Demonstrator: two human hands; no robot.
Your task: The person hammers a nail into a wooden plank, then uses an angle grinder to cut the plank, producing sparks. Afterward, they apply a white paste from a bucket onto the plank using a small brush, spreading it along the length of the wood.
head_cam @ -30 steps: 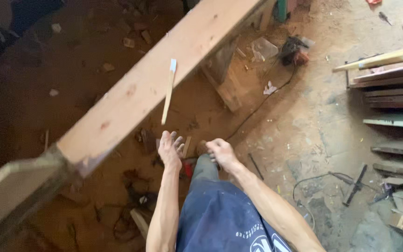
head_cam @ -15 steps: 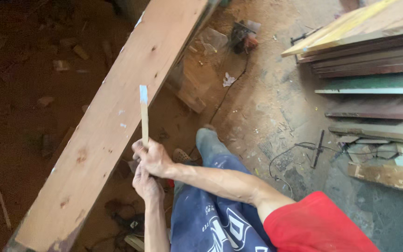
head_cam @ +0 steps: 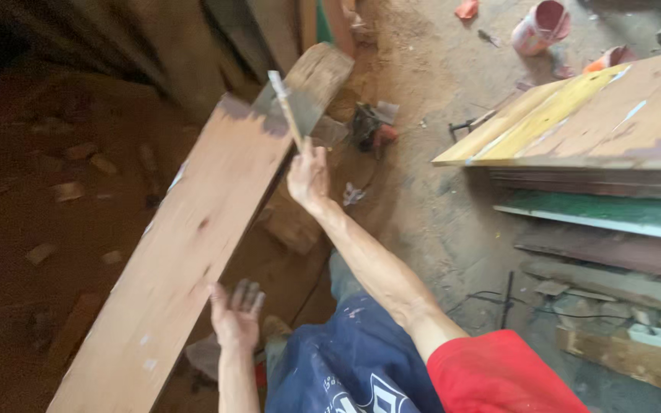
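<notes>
A long pale wooden plank (head_cam: 193,237) runs from the lower left up to the top centre. My right hand (head_cam: 307,177) is raised beside its upper part and grips a thin wooden stick (head_cam: 284,107) that points up, its white-tipped end over the plank's darker far end. My left hand (head_cam: 236,313) is low beside the plank's right edge, fingers spread, palm up, holding nothing. My leg in blue trousers (head_cam: 338,367) is below.
Stacked boards (head_cam: 575,122) and planks lie at the right. A power tool (head_cam: 369,126) with a cable sits on the sawdust floor past the plank. A pink bucket (head_cam: 541,27) stands at the top right. Wood scraps litter the dark floor at left.
My right hand has lifted the stick up and away toward the plank's far end. My left hand has let go of it and dropped open beside the plank. The view has tilted upward.
</notes>
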